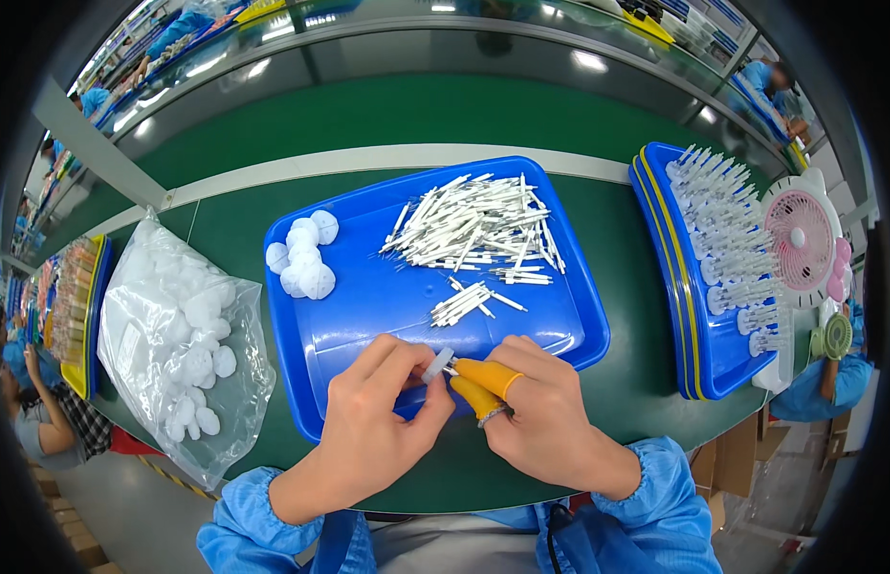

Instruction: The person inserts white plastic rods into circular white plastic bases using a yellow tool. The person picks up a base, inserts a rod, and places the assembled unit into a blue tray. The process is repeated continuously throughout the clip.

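Note:
My left hand point(378, 421) pinches a small white round cap point(437, 364) over the near edge of a blue tray point(349, 325). My right hand point(540, 411), with orange finger cots on thumb and forefinger, holds a thin white stick whose tip meets the cap. On the tray lie a big pile of white sticks point(478, 230), a smaller bundle of sticks point(469, 302) and a cluster of white round caps point(303, 256). Both forearms wear blue sleeves.
A clear plastic bag of white caps point(182, 335) lies at the left. Stacked blue trays point(693, 316) at the right carry several assembled white pieces point(736, 249). A small pink fan point(801, 239) stands far right. Other workers sit at the edges.

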